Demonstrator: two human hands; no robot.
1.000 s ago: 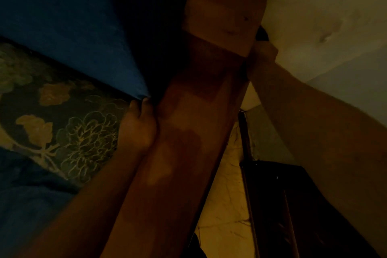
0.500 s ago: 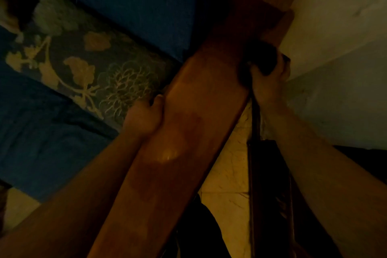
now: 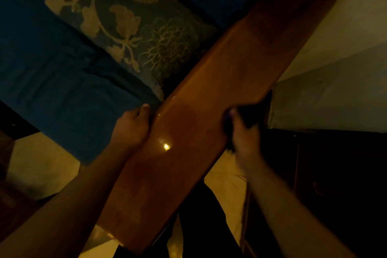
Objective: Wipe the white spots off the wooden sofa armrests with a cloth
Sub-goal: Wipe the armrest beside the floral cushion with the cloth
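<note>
Viewing in dim light, left to right: blue seat cushion (image 3: 62, 81) and floral pillow (image 3: 129, 27) lie on the sofa, the pillow's corner just beside the wooden armrest (image 3: 188, 132). Left hand (image 3: 130, 126) grips the armrest's inner edge, fingers curled closed against the wood. A small light reflection (image 3: 166, 146) shows on the polished top. Right hand (image 3: 244, 138) is clenched on a dark cloth (image 3: 249, 114), pressed at the armrest's outer edge; blurred. Pale wall (image 3: 335, 81) beyond. No containers seen.
</note>
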